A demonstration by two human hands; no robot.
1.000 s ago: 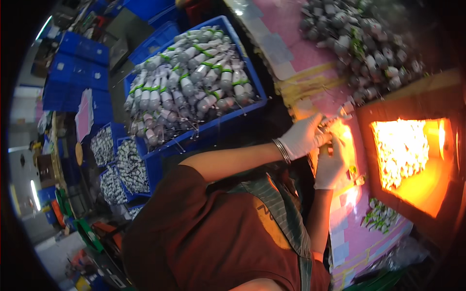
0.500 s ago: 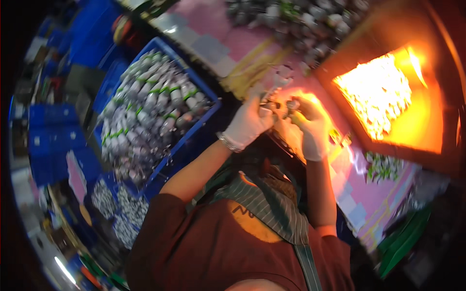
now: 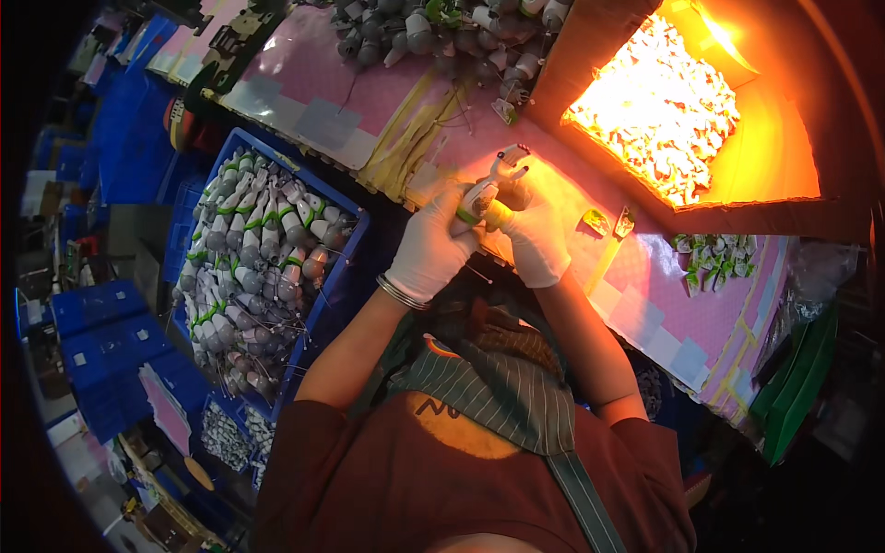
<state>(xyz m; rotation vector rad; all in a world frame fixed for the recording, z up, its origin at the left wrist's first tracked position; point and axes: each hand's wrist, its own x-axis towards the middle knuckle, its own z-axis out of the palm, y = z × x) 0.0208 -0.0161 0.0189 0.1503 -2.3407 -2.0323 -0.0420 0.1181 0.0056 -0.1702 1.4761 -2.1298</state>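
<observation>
Both my hands wear white gloves and meet over the near edge of the pink-covered table [image 3: 539, 166]. My left hand [image 3: 433, 244] closes around a small white-and-grey toy figure [image 3: 477, 199] with a green band. From the far end of the figure, thin white prongs with dark tips stick up. My right hand [image 3: 536, 241] is closed at its right side, its fingertips pressed against the figure. Part of the figure is hidden by my fingers.
Left of me, a blue crate [image 3: 355, 241] holds many similar figures. A pile of grey-and-white parts [image 3: 442, 37] lies at the far side. A brightly lit cardboard box [image 3: 756, 217] stands at right, near green-and-white pieces [image 3: 714, 263] and two small packets [image 3: 596, 222].
The whole view has shifted, with table and box now further left. My hands have come closer together, and the figure now shows between them with its prongs upward.
</observation>
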